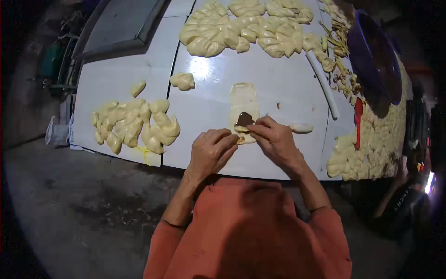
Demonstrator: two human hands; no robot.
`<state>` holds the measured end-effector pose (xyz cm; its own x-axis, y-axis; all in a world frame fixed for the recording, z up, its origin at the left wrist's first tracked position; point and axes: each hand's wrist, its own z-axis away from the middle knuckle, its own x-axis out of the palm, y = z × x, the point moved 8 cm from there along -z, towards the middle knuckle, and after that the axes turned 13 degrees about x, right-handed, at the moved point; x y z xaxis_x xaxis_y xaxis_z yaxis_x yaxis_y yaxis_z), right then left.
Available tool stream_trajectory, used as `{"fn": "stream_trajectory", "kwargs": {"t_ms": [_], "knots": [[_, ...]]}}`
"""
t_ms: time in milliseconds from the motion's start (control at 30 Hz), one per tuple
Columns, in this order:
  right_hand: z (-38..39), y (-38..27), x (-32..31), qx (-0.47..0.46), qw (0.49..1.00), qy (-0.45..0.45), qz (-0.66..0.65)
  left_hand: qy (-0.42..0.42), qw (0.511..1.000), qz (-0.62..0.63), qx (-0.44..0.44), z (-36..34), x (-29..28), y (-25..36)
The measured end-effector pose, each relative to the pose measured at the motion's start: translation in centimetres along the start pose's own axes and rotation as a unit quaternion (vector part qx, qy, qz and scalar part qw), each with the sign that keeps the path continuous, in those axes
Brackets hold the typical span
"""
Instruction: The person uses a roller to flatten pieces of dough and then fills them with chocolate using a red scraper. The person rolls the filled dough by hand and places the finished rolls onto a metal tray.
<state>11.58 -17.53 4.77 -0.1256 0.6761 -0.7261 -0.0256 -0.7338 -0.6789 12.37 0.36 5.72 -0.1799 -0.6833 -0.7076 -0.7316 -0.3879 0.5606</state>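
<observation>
A long, flattened strip of pale dough [244, 95] lies on the white table in front of me. A dollop of dark brown, chocolate-like spread [244, 118] sits on its nearer part. Just below the spread, a small pale slice [242, 129] rests across the strip, with the fingertips of my right hand [277, 142] closed at its right end. My left hand [211, 149] has its fingers bent together at the strip's left side, near its close end; what they pinch is partly hidden. Beside my right hand lies a slim pale dough roll [302, 128].
Dough lumps [134, 123] cover the left of the table, with more dough [241, 30] at the far side. A white rod [323, 83], a red-handled tool [358, 123], pale slices [362, 151] and a purple basin [371, 56] occupy the right. A metal tray [116, 28] stands far left.
</observation>
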Motion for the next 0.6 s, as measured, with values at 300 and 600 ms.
{"fn": "stream_trajectory", "kwargs": {"t_ms": [300,600], "knots": [[2.9,-0.6,0.5,-0.025,0.995,0.03,0.095,-0.075,0.992,0.005,0.098,-1.2,1.0,-0.1],[0.6,3.2,-0.8,0.193,0.97,0.059,-0.136,0.027,0.996,0.036,-0.077,-1.4,-0.3,-4.3]]}}
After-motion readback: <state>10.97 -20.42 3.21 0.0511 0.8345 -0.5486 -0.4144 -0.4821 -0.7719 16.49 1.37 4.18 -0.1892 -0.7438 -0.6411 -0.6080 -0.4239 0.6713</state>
